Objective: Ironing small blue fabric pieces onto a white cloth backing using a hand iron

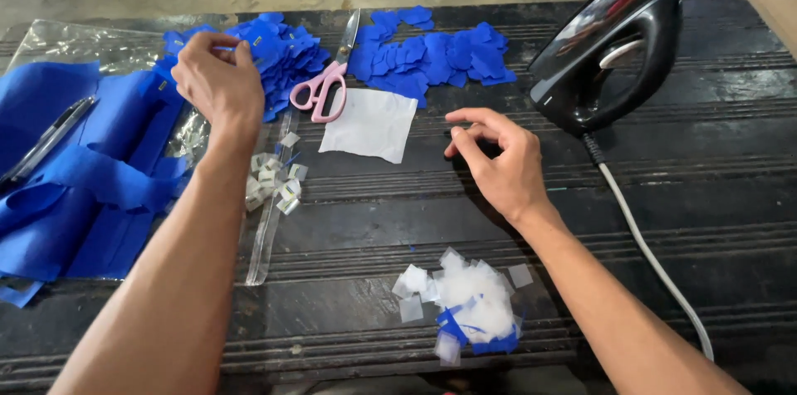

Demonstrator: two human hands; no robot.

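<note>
My left hand (217, 80) reaches to the far left of the black table (664, 196) and pinches at a heap of small blue fabric cut-outs (282, 51). My right hand (496, 158) hovers over the middle of the table, fingers loosely curled, holding nothing. A white square of thin fabric (369, 124) lies just left of it. Pink-handled scissors (330, 80) lie between the two blue heaps. A second spread of blue cut-outs (436, 55) sits at the far centre.
A black electric iron (618, 38) stands at the far right, its white cord (656, 262) trailing toward me. Blue fabric strips (79, 171) and a pen (46, 142) lie on clear plastic at left. Small white squares (278, 179) and a scrap pile (469, 299) lie nearer me.
</note>
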